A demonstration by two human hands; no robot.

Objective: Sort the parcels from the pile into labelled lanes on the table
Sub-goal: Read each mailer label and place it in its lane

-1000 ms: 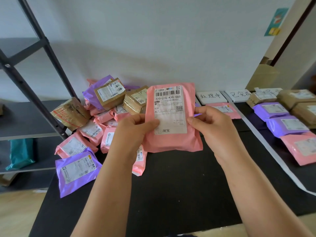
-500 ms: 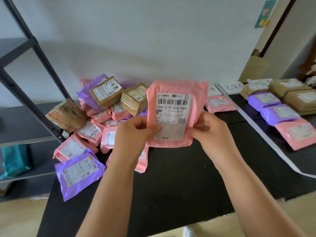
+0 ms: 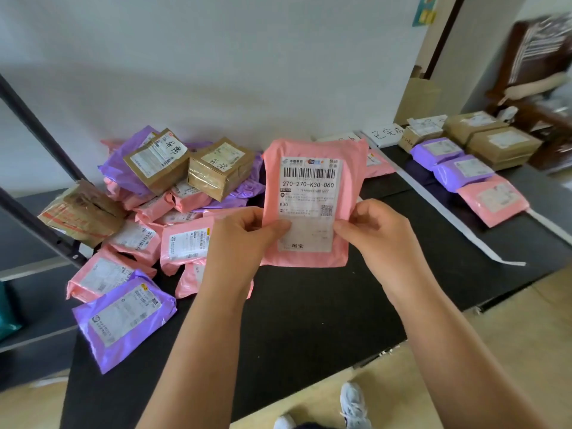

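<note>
Both hands hold one pink parcel (image 3: 312, 255) upright above the table (image 3: 309, 329), label facing the camera. Left hand (image 3: 241, 243) pinches the lower left edge, thumb on the front at the label's edge. Right hand (image 3: 380, 233) pinches the lower right edge, thumb also on the front. The parcel is off the table, between the pile (image 3: 173, 196) at left and the lanes at right. The label reads 270-270-K30-060, with K30 printed again lower down.

Step in hand, my read: checking the label to pick a lane. The pile is big, mixed pink and purple bags plus brown boxes, so plenty is left to sort.

Lanes: handwritten sign cards (image 3: 383, 134) stand at the back by the wall, one partly hidden behind the parcel. A white tape strip (image 3: 448, 218) runs front to back. Beyond it lie purple bags (image 3: 461, 171), a pink bag (image 3: 495, 199) and brown boxes (image 3: 501, 144) in rows. On the near side, another pink bag (image 3: 377, 164) lies just below a card.

To do it well:
- Lower or tilt the parcel so the hidden card can be read, and match the code before moving.
- The lanes are to the right, so carry with the right hand and release the left.
- The bag looks soft, so support it from below.
- Lay it flat, label up, in line with its lane-mates and clear of the tape strip. A parcel lying across the strip makes its lane unclear.
</note>
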